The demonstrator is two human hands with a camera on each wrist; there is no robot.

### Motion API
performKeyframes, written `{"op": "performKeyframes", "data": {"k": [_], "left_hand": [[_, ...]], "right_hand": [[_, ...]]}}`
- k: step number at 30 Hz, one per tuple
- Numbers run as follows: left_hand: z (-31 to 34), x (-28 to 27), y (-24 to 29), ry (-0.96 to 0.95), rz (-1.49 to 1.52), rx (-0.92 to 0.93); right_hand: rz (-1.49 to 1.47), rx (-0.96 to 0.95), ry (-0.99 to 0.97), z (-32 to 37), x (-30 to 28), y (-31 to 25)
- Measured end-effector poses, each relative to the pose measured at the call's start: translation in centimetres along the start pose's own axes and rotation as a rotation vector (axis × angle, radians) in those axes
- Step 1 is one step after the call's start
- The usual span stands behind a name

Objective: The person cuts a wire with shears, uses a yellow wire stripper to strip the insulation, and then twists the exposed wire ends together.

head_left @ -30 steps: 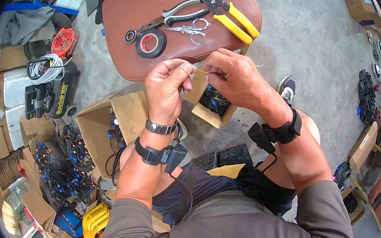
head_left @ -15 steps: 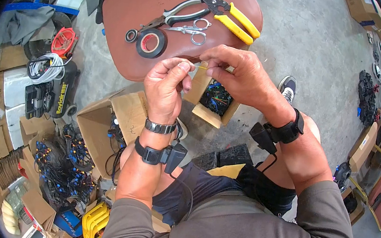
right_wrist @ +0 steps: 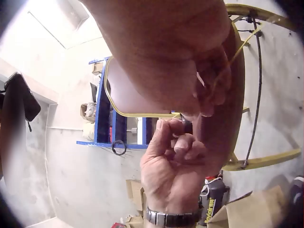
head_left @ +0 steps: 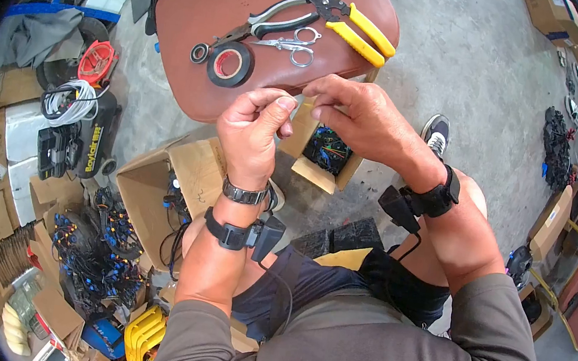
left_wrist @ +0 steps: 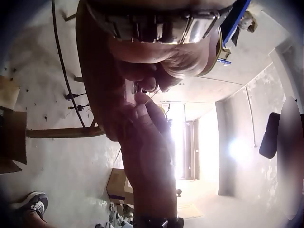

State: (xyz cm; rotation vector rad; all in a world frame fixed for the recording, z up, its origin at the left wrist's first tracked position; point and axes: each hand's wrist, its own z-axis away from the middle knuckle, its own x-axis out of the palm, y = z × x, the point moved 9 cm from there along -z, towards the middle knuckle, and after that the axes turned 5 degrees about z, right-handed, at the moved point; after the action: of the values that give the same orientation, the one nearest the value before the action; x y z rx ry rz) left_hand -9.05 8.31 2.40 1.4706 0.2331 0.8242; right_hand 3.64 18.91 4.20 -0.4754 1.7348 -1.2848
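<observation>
Left hand (head_left: 253,122): thumb tip pressed to forefinger, pinching a thin yellow wire (right_wrist: 243,47); right hand (head_left: 358,120): thumb and forefinger grasping the wire too; wire sits between the two sets of fingertips, with a length sticking out past the right hand in the right wrist view; too fine to tell exactly where each pinch lands; hands near each other, right one slightly farther forward.

Brown seat (head_left: 212,9) beyond both hands; on it, black tape roll (head_left: 245,74) just past the left fingertips; scissors (head_left: 297,46) ahead of the gap between hands; pliers (head_left: 248,29) beyond the scissors, nose pointing toward the tape roll; wire stripper (head_left: 336,13) ahead of the right hand, yellow handles nearest it.

Small carton (head_left: 314,177) with dark wiring inside, below and between the hands; larger open carton (head_left: 199,177) left of the left wrist; metal watch (head_left: 244,194) on that wrist; shoe (head_left: 436,135) right of the right hand.
</observation>
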Motion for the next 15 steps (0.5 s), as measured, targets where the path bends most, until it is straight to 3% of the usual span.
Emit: {"op": "performKeyframes", "data": {"k": [5,15], "left_hand": [[0.3,0.2,0.6,0.004,-0.095,0.051],[0.4,0.1,-1.0,0.023,-0.015,-0.049]], "right_hand": [[0.129,-0.137,0.066,0.1,0.0,-0.8],[-0.003,-0.135,0.093,-0.2,-0.1,-1.2]]}}
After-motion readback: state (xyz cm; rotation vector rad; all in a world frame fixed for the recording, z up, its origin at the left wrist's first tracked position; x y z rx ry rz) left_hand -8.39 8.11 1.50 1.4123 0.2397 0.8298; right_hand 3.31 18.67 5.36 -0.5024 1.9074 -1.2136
